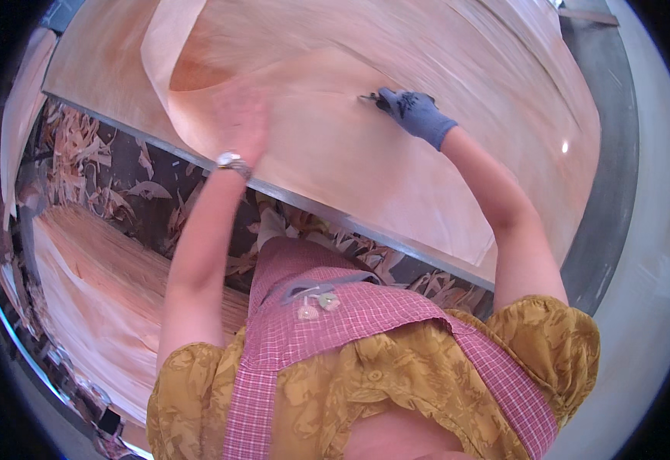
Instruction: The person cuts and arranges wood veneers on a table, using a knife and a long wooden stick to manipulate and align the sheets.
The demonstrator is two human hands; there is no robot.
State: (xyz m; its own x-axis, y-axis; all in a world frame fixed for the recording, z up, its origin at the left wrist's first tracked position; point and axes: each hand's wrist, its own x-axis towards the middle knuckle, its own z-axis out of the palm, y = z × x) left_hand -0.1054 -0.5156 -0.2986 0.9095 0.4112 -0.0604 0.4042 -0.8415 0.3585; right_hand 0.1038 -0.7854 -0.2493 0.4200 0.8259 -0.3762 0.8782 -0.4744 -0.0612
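Note:
A broad, thin sheet of pale pinkish wood veneer [327,146] lies on a stack of similar sheets across the worktable. Its far left part curls up in a loose fold [168,42]. My bare left hand [241,119], with a watch [229,160] on the wrist, is over the veneer beside that fold. Motion blurs this hand, but it looks flat, with its fingers stretched away from me. My right hand [418,115], in a grey-blue glove, closes around a small dark hand tool [369,97]. The tool's tip points left at the veneer; its exact kind is unclear.
The table's metal edge [335,220] runs slantwise in front of me. Torn veneer scraps [74,146] litter the floor below. A second pile of veneer sheets [93,299] lies at the lower left. A dark grey border [607,192] lies right of the stack.

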